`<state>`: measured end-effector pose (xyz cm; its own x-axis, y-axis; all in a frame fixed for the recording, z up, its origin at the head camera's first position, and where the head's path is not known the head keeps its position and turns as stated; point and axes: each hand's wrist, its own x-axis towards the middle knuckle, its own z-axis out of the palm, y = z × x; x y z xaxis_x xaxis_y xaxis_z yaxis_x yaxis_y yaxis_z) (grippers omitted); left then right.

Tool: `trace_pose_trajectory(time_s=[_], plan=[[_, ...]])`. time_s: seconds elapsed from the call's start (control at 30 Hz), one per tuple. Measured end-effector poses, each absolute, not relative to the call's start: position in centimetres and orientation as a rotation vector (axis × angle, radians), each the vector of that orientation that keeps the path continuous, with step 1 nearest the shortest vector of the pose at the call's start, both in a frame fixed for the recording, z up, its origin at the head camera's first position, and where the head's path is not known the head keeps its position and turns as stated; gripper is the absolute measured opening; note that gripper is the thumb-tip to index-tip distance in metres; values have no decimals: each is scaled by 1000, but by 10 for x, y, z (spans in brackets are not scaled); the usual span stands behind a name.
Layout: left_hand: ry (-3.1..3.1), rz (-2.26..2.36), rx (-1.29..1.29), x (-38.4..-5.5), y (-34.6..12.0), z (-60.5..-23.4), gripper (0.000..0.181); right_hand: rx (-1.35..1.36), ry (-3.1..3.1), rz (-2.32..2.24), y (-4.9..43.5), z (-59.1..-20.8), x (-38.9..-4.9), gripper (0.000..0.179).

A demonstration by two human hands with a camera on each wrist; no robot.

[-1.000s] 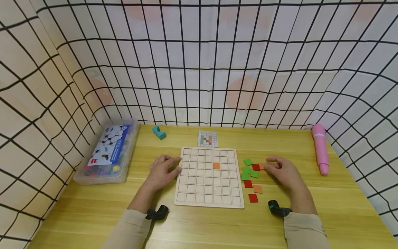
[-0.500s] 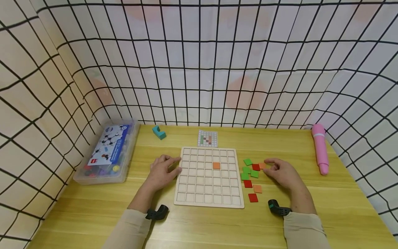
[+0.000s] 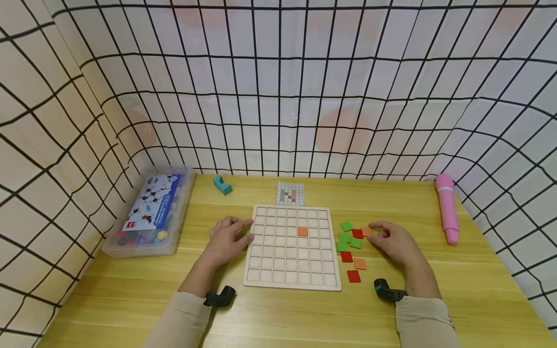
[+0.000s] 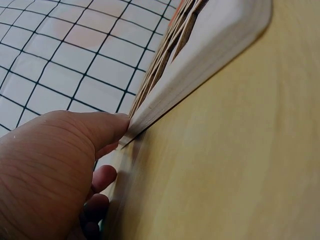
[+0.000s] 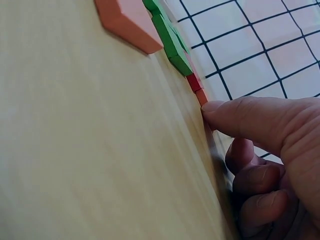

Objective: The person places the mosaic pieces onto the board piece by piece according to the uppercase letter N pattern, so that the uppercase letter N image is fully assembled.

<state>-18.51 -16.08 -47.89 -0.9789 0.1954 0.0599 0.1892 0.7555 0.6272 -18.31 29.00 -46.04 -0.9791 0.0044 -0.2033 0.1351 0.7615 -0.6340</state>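
Observation:
A square wooden grid board [image 3: 292,282] lies in the middle of the head view, with one orange tile [image 3: 302,231] in a cell. My left hand [image 3: 226,244] touches the board's left edge with thumb and index finger; the left wrist view shows the thumb [image 4: 107,127] against its side. Right of the board lie several loose green tiles [image 3: 342,246] and red tiles [image 3: 354,276]. My right hand [image 3: 396,241] pinches an orange tile [image 3: 366,232] at its right side, next to a red tile [image 3: 357,234]. Another orange tile [image 3: 359,263] lies nearer me.
A small printed grid card [image 3: 290,194] lies behind the board. A clear plastic case [image 3: 152,212] with colourful pieces stands at the left. There is a teal block [image 3: 223,185] at the back and a pink tube-shaped object [image 3: 447,208] at the right. Gridded cloth [image 3: 278,111] encloses the table.
My right thumb and index finger have shifted slightly left, to either side of the orange tile. My left hand keeps its place at the board's edge.

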Motion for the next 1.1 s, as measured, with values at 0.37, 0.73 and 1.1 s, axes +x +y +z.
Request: trace_pose_trajectory(time_s=[0.37,0.73,1.1], plan=[[2947,1042,342,-186,-161,-478,45,90,2782,-1018,293,-462,-184,44],[2940,1048,334,-185,-161,-480,45,83,2775,-991,294,-462,-182,44],[2949,1045,330,-186,-161,-481,45,113,2788,-973,288,-456,-182,48]])
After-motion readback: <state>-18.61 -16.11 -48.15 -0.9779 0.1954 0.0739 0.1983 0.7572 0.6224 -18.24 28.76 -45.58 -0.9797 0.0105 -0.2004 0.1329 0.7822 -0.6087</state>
